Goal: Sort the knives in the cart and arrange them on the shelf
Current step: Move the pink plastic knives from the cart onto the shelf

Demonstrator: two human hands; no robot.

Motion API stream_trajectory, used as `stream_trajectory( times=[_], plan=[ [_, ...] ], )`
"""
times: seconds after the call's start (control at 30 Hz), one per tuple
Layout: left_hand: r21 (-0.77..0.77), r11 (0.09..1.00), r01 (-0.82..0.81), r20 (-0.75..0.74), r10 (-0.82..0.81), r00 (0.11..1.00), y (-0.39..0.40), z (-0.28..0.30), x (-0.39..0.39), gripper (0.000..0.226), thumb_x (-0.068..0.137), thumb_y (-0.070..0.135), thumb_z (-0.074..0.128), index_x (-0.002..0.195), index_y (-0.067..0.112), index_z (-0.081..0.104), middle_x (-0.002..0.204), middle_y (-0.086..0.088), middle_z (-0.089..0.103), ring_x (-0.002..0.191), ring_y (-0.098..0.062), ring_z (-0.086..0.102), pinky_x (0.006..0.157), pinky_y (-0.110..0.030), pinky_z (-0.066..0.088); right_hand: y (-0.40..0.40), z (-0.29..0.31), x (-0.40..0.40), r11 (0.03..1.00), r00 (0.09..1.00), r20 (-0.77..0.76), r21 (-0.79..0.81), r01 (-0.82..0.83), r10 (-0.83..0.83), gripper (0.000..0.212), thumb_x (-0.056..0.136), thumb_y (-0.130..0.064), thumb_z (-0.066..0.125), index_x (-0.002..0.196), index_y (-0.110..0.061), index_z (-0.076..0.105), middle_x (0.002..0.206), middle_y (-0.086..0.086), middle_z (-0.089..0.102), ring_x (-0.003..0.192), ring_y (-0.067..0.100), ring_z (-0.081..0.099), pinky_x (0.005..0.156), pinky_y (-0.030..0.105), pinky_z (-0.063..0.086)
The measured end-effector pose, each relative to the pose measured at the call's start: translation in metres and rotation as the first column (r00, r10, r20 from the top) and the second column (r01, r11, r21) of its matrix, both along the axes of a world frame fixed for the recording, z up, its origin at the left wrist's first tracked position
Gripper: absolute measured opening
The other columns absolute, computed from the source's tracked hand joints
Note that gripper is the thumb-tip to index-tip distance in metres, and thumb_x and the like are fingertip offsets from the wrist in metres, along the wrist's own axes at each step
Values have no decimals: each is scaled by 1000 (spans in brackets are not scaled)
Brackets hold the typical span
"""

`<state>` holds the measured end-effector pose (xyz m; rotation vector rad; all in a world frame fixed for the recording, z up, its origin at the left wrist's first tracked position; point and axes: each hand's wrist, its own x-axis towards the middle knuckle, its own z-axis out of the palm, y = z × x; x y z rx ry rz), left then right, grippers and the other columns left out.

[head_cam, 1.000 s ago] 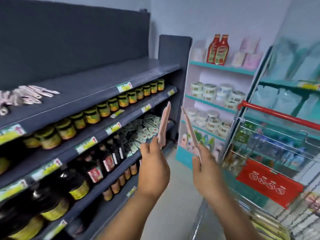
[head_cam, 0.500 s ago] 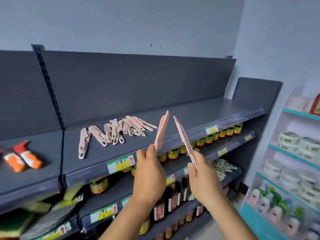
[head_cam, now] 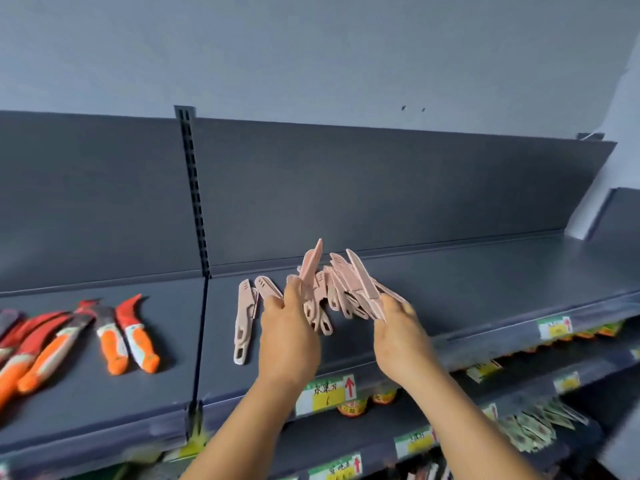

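Two pale pink sheathed plastic knives are held in the head view, one per hand. The left hand is curled round the handle of the left pink knife, its tip raised; the right hand pinches the handle end of the right pink knife, which leans back and to the left. Both are poised above the dark grey metal shelf, directly over the loose heap of matching pink knives just beyond the fingers.

A disturbed heap is judged the main risk: if either knife is lowered carelessly, stacked ones could be knocked askew or slid toward the shelf's front lip. The pinch grip could also let its knife twist and drop.

To the left of the left hand, one pink knife lies apart from the heap, and further left, past the slotted upright, orange-handled knives with red sheaths are laid out. Below the hands, yellow price labels and jars on lower shelves are seen. Nothing stands between the hands and the heap.
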<state>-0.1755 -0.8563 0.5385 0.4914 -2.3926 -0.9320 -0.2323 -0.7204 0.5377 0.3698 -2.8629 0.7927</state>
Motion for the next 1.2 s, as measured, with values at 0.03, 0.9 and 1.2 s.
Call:
stream_trajectory(
  times=[0.03, 0.9, 1.2],
  plan=[
    [-14, 1000, -14, 5, 14, 1000, -6, 0, -6, 83, 82, -10, 45, 145, 38, 21, 108, -1, 36, 82, -20, 47, 73, -29, 46, -8, 1, -9, 1000, 1000, 10, 14, -4, 4, 42, 98, -12, 40, 139, -20, 34, 139, 6, 37, 112, 30, 55, 86, 35, 45],
    [-303, 950, 73, 435, 70, 898, -34, -19, -65, 58, 100, 25, 32, 152, 11, 9, 160, -5, 6, 147, -24, 3, 119, -37, 9, -62, -14, -96, 920, 980, 136, 344, -186, 147, 57, 100, -44, 15, 152, -18, 13, 158, 1, 14, 143, 25, 13, 114, 42, 15],
    [-430, 858, 281, 280, -169, 945, -11, -14, -12, 39, 101, 31, 30, 134, 14, 42, 139, -2, 44, 131, -21, 35, 111, -31, 28, -21, -4, -12, 973, 997, 9, 217, -77, 77, 52, 102, -42, 19, 149, -22, 23, 156, -2, 23, 141, 20, 24, 116, 38, 16]
  ],
)
